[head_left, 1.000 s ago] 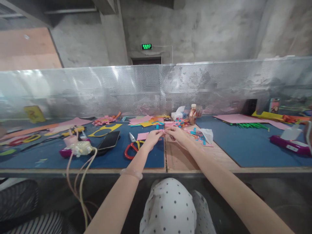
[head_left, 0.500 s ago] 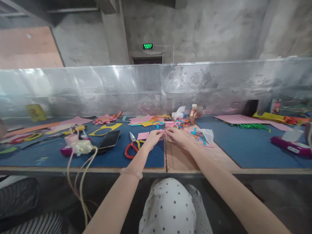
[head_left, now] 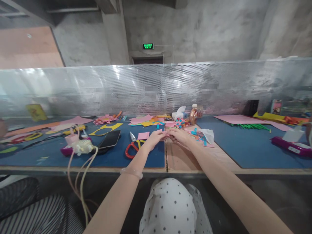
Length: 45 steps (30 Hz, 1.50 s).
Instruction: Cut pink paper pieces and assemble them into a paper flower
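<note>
Small pink paper-like piece (head_left: 167, 134) directly between left hand (head_left: 155, 138) and right hand (head_left: 180, 136), pinched in both hands' fingertips; neither nearer, long axis hidden by fingers.

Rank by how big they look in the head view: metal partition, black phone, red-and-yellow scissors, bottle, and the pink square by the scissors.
1. Metal partition
2. Black phone and scissors, too alike to rank
3. Bottle
4. Pink square
</note>
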{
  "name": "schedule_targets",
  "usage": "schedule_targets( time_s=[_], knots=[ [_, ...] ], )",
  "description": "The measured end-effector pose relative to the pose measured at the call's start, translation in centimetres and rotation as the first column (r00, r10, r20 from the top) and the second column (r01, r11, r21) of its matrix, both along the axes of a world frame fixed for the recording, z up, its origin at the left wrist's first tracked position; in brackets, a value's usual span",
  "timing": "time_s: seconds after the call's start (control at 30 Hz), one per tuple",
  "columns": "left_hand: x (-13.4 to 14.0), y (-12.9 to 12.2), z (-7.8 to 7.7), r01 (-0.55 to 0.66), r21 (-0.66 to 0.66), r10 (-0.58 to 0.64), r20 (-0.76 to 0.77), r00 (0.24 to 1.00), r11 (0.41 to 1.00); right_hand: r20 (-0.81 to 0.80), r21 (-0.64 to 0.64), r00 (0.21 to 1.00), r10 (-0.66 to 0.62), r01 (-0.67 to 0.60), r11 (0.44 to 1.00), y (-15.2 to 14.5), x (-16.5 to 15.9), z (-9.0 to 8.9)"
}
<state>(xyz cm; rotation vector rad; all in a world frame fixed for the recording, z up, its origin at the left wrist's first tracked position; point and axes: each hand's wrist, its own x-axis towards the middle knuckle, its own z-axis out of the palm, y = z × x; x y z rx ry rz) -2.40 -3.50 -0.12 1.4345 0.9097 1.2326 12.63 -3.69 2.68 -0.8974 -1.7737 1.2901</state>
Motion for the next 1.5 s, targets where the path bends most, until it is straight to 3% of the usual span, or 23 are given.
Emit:
schedule_targets(
  time_s=[0.27, 0.6, 1.0, 1.13, 1.5],
  knots=[
    [0.1, -0.6, 0.3, 0.099, 0.014, -0.099, -0.013, 0.995, 0.995, 0.053, -0.078, 0.997, 0.058, -0.054, 0.995, 0.5, 0.1, 0.3],
    [-0.2, -0.2, -0.1, 0.206, 0.016, -0.205, -0.071, 0.976, 0.978, -0.011, -0.128, 0.99, 0.142, -0.142, 0.982, 0.6, 0.4, 0.0],
    [-0.3, -0.4, 0.0, 0.217, 0.014, -0.215, -0.073, 0.974, 0.976, -0.062, -0.154, 0.981, 0.185, -0.192, 0.969, 1.9, 0.7, -0.8],
    [-0.3, -0.6, 0.1, 0.217, 0.007, -0.216, -0.072, 0.974, 0.976, -0.061, -0.189, 0.964, 0.257, -0.264, 0.946, 2.5, 0.8, -1.2],
    [-0.2, -0.3, 0.1, 0.242, -0.005, -0.242, -0.056, 0.969, 0.97, -0.067, -0.033, 0.979, 0.192, -0.195, 0.98, 2.4, 1.0, -1.2]
  ],
)
